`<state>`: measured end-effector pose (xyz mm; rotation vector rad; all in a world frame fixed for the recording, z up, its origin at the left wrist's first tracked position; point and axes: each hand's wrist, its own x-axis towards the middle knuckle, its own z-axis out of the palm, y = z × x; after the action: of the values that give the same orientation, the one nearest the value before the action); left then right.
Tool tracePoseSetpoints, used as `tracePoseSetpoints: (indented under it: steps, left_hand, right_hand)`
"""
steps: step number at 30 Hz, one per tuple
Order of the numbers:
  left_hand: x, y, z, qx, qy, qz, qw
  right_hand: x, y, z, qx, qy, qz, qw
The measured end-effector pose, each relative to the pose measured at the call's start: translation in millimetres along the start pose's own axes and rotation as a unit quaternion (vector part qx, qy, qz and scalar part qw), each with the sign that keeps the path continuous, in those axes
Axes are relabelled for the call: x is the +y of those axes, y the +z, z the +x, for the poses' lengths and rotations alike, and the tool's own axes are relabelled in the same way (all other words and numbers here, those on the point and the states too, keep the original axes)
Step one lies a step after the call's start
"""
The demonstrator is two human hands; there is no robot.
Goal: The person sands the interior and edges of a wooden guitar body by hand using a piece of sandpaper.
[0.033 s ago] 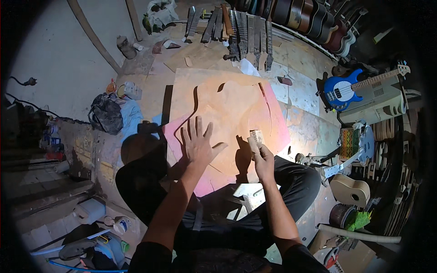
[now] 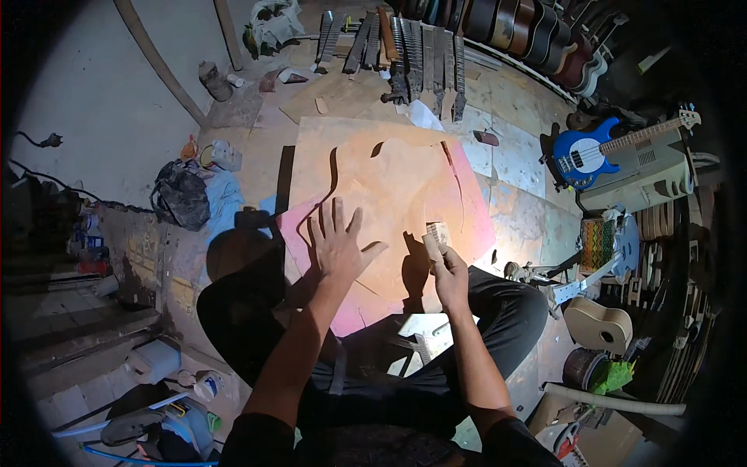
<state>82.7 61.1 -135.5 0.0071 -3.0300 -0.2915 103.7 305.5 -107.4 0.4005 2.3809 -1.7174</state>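
A pale wooden guitar body [image 2: 397,173] with curved edges lies flat in front of me, on a sheet with pink edges [image 2: 476,198]. My left hand [image 2: 339,251] rests on its near left part, palm down with the fingers spread. At the near right, my right hand [image 2: 451,279] pinches a folded piece of sandpaper [image 2: 438,232], pale with printed marks on its back. The sandpaper is over the right near side of the body; whether it touches the wood I cannot tell. A dark shadow falls beside that hand.
Several metal files and saw-like blades [image 2: 428,62] lie beyond the sheet. A blue bass guitar [image 2: 580,159] leans at the right, with an unfinished guitar body [image 2: 597,327] nearer. A dark plastic bag [image 2: 180,194] sits at the left. My bent knees [image 2: 513,307] flank the work.
My left hand has shifted very slightly on the wood. The right hand and the sandpaper look unmoved.
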Motion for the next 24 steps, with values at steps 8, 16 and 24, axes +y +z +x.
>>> tracePoseSetpoints:
  steps: [8,16,24]
  left_hand:
    - [9.0,-5.3,-18.7,0.001,0.013,-0.052,0.999]
    - [17.6,-44.8,-28.6,-0.282,-0.261,-0.636,0.669]
    - [-4.4,-31.2,-37.8,-0.208,-0.236,-0.627,0.712]
  right_hand:
    - [-6.2,1.3,-1.8,-0.055,0.034,0.001,0.998]
    - [-28.0,24.6,-31.7,-0.203,-0.262,-0.095,0.939]
    - [15.3,-6.9,36.2,0.166,-0.219,-0.349,0.896]
